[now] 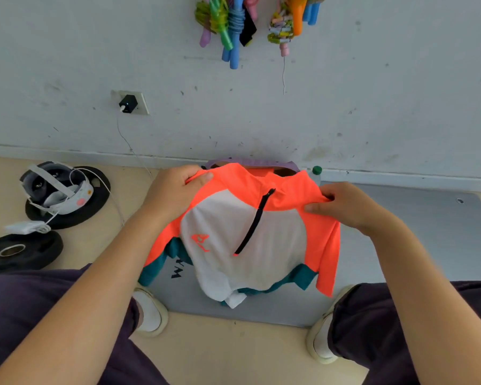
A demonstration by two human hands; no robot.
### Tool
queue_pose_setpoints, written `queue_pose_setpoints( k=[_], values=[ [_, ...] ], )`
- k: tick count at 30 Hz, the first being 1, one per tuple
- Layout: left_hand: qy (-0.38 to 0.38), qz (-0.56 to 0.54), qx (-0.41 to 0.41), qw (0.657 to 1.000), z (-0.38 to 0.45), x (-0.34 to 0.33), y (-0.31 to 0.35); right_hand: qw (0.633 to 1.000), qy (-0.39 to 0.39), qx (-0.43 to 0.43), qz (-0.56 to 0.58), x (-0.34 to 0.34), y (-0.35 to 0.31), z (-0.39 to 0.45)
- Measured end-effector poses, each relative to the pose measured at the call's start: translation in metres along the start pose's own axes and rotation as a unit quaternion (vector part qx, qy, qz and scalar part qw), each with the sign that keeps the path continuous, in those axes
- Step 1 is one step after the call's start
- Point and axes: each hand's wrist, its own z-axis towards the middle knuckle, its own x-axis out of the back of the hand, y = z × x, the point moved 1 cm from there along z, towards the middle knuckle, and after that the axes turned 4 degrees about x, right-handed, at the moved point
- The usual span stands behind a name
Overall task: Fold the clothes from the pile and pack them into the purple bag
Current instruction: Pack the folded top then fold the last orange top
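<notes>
An orange and white zip-neck shirt (pixel 233 226) hangs in front of me, held up by its shoulders. My left hand (pixel 175 190) pinches the left shoulder and my right hand (pixel 342 204) pinches the right one. Its lower part drapes over a teal garment (pixel 289 282) lying on the grey mat (pixel 400 245). Behind the shirt, against the wall, only the top rim of the purple bag (pixel 261 163) shows.
Two black weight plates (pixel 22 252) and a white headset (pixel 56 187) with a cable lie on the floor at left. A green-capped bottle (pixel 316 171) stands beside the bag. Jump ropes (pixel 228 26) hang on the wall. My legs and shoes flank the mat.
</notes>
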Motion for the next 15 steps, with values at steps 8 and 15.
queue_pose_setpoints(
  k=[8, 15],
  values=[
    [0.206, 0.023, -0.129, 0.97, 0.04, 0.086, 0.093, 0.953, 0.238, 0.179, 0.06, 0.107, -0.093, -0.005],
    [0.229, 0.055, -0.182, 0.955, 0.037, 0.126, 0.128, 0.932, 0.291, 0.207, -0.064, 0.123, -0.118, -0.021]
  ],
)
